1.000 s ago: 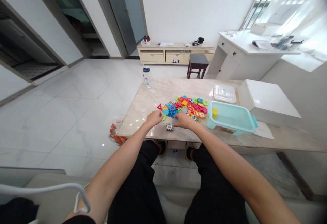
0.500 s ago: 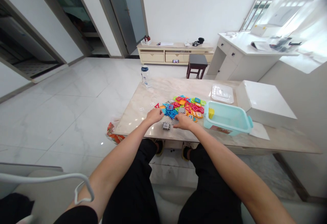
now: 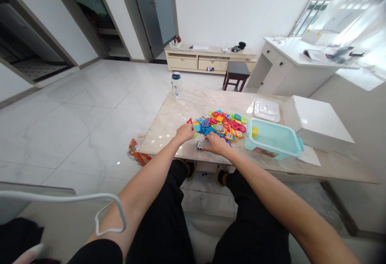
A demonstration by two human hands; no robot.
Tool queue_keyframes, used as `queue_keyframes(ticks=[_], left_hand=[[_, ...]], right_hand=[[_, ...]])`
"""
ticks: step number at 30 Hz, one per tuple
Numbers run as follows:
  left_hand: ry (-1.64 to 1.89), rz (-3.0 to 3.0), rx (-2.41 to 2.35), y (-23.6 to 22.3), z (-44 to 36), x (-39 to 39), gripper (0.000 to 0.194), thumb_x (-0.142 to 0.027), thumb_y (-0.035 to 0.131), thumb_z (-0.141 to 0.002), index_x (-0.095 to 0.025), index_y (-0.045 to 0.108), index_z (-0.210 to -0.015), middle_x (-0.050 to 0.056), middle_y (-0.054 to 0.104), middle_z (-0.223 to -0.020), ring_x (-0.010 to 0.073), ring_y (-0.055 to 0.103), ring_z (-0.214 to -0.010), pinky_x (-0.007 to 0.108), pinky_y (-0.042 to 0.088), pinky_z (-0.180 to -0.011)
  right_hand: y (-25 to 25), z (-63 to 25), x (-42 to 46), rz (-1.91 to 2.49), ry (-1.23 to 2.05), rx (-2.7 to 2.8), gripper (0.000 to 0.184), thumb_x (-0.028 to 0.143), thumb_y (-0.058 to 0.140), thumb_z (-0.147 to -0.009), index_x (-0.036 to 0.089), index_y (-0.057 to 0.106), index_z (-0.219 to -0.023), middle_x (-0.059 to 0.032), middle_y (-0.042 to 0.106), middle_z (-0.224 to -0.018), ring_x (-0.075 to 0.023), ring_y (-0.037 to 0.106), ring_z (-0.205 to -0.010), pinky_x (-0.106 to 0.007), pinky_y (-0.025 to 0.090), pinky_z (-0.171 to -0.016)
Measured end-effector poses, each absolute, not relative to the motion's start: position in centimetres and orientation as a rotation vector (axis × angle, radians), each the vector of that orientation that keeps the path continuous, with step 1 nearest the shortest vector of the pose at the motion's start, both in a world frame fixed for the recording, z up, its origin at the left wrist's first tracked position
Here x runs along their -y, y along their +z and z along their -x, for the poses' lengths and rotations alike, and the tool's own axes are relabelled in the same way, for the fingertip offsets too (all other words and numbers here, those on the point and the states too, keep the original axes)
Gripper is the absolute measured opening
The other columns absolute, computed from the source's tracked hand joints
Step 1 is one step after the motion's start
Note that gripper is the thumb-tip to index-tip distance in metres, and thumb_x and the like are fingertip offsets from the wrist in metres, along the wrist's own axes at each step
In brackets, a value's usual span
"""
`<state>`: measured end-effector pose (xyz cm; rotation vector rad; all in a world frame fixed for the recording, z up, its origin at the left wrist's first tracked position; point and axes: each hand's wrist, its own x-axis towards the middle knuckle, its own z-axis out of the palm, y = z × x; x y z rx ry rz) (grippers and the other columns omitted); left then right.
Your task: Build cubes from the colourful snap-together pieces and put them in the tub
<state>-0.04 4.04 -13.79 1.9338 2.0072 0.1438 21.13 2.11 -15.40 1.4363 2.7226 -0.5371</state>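
A heap of colourful interlocking plastic building pieces lies spread on the marble-look table. At its near left edge is my left hand, fingers curled together, and what they hold, if anything, is hidden. My right hand rests low over the near side of the heap. Its thumb and fingers curve around a small grey building piece, mostly covered by the hand. Just left of those fingertips sits a grey block with a white window grid; whether they touch is hard to tell.
A light teal plastic bin with a yellow piece inside stands right of the heap. Behind it are a clear lid and a white box. A water bottle stands at the far left corner. Two white window pieces lie left.
My right hand has come closer to the grey block, its fingers now right beside it. My left hand stays at the heap's left edge. The whole view has shifted slightly.
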Motion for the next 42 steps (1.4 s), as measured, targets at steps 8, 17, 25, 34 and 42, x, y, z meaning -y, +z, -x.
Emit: queue_keyframes(ticks=[8, 17, 25, 34, 42], left_hand=[[0.219, -1.887, -2.015, -14.2, 1.8, -3.5, 0.025, -0.031, 0.058, -0.097, -0.023, 0.082, -0.097, 0.011, 0.084, -0.104, 0.0280, 0.077, -0.104, 0.030, 0.055, -0.087], [0.235, -1.859, -2.003, -14.3, 2.6, -3.4, 0.025, -0.030, 0.060, -0.096, -0.022, 0.083, -0.097, 0.012, 0.084, -0.105, 0.0294, 0.077, -0.105, 0.033, 0.056, -0.090], [0.279, -1.845, -1.978, -13.4, 2.0, -3.1, 0.027, -0.030, 0.059, -0.098, -0.020, 0.084, -0.101, 0.014, 0.083, -0.102, 0.0288, 0.076, -0.102, 0.033, 0.055, -0.091], [0.276, -1.820, -1.993, -13.5, 2.4, -2.8, 0.029, -0.030, 0.059, -0.097, -0.020, 0.085, -0.105, 0.014, 0.084, -0.106, 0.0288, 0.077, -0.106, 0.033, 0.056, -0.094], [0.268, -1.823, -1.997, -13.6, 2.7, -2.8, 0.029, -0.032, 0.058, -0.098, -0.022, 0.085, -0.101, 0.014, 0.084, -0.107, 0.0298, 0.077, -0.107, 0.035, 0.057, -0.096]], right_hand=[[-15.6, -19.3, -3.3, -1.411, -0.468, -2.746, 0.044, 0.039, 0.086, -0.091, 0.013, 0.076, -0.125, -0.0157, 0.071, -0.130, -0.0287, 0.069, -0.122, -0.030, 0.051, -0.103], [-15.3, -20.4, -4.5, -1.477, -0.467, -2.700, 0.046, 0.039, 0.087, -0.090, 0.012, 0.077, -0.125, -0.0173, 0.075, -0.127, -0.0302, 0.071, -0.117, -0.030, 0.051, -0.098], [-16.3, -20.4, -3.7, -1.423, -0.469, -2.689, 0.044, 0.040, 0.088, -0.089, 0.011, 0.078, -0.121, -0.0160, 0.076, -0.124, -0.0291, 0.072, -0.114, -0.030, 0.051, -0.097], [-16.7, -18.8, -3.2, -1.364, -0.470, -2.652, 0.048, 0.038, 0.087, -0.090, 0.012, 0.076, -0.129, -0.0163, 0.072, -0.129, -0.0279, 0.071, -0.115, -0.029, 0.051, -0.099], [-17.4, -18.4, -3.6, -1.367, -0.396, -2.633, 0.057, 0.044, 0.091, -0.086, 0.012, 0.075, -0.131, -0.0197, 0.069, -0.133, -0.0348, 0.068, -0.123, -0.036, 0.053, -0.105]])
